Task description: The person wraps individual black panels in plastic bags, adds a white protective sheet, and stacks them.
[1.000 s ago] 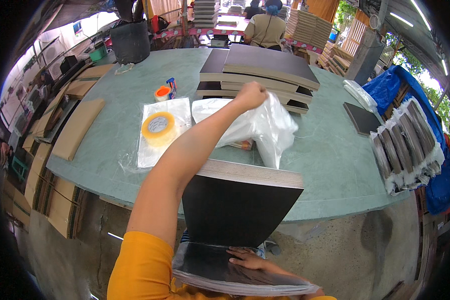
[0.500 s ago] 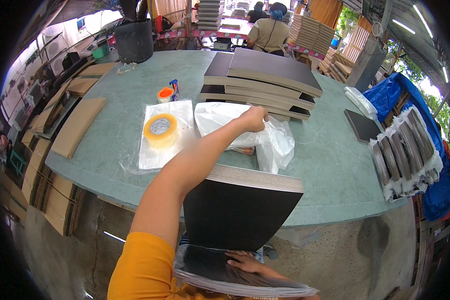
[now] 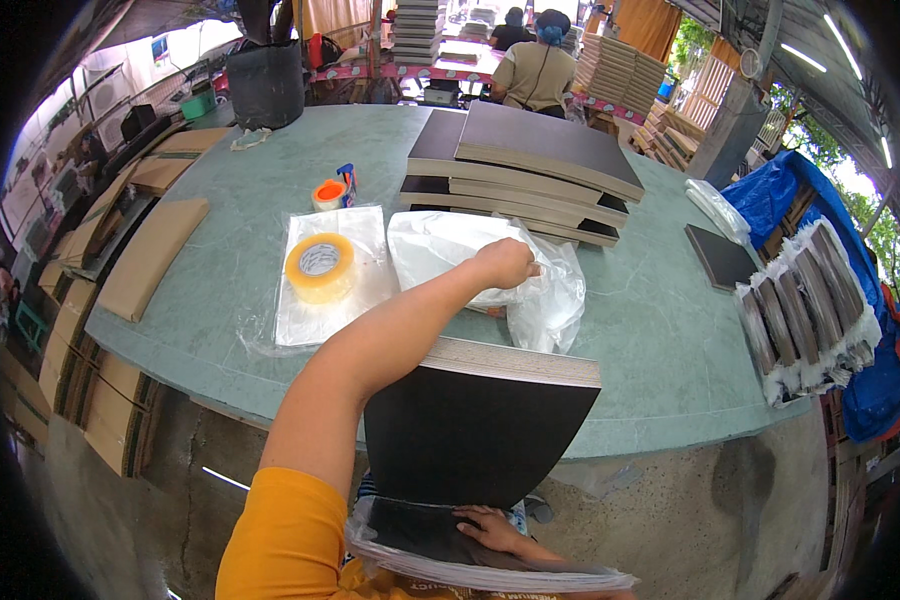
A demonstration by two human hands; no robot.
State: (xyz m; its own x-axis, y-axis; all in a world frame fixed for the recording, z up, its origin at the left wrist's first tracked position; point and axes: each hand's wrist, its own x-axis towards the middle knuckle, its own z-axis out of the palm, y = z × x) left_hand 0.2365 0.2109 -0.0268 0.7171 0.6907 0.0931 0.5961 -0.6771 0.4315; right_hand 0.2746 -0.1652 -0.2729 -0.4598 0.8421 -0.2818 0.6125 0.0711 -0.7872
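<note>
My left hand (image 3: 508, 264), at the end of an orange-sleeved arm, is closed on a crumpled white translucent plastic bag (image 3: 552, 310) on the table. My right hand (image 3: 488, 526) lies flat, fingers spread, on a black stack wrapped in clear plastic (image 3: 420, 535), held low against my body. Between that stack and the table edge, a thick block of black boards (image 3: 475, 430) stands tilted, pale layered edge up. A roll of clear tape (image 3: 322, 268) rests on a pile of flat clear plastic sheets (image 3: 355, 312), left of the bag.
Black-topped boards (image 3: 550, 150) are stacked at the back of the green table (image 3: 660, 390). A tape dispenser (image 3: 332, 192) stands left of them. Plastic-wrapped dark bundles (image 3: 810, 300) lie at the right edge, folded cardboard (image 3: 155, 258) at the left. Another person (image 3: 537, 75) sits beyond.
My left hand has come slightly nearer, from beside the board stack, still gripping the plastic bag, which shifts with it. My right hand has stayed on the wrapped stack.
</note>
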